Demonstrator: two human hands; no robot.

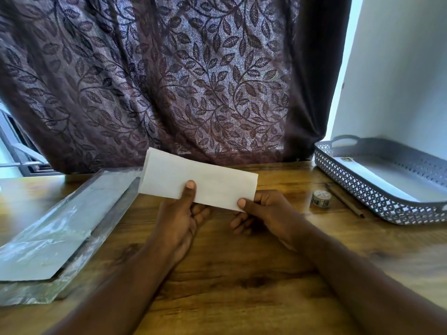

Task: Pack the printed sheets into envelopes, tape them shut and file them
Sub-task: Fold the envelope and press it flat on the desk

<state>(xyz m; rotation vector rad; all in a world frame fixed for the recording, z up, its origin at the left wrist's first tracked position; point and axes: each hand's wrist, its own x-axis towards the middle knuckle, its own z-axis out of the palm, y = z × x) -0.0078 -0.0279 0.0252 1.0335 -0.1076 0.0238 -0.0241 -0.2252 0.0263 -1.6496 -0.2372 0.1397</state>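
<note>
Wooden table (242,274) — at centre, left hand (180,213) and right hand (268,211) pinch a folded sheet (198,180), thumbs on top. Seemingly not yet enveloped; tape roll (320,199) lies at three o'clock, near the tray (350,187).

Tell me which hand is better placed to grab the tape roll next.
Right. The tape roll lies on the table just beside the right hand; the left hand would have to cross over, and it grips the folded sheet nearer its middle.
</note>
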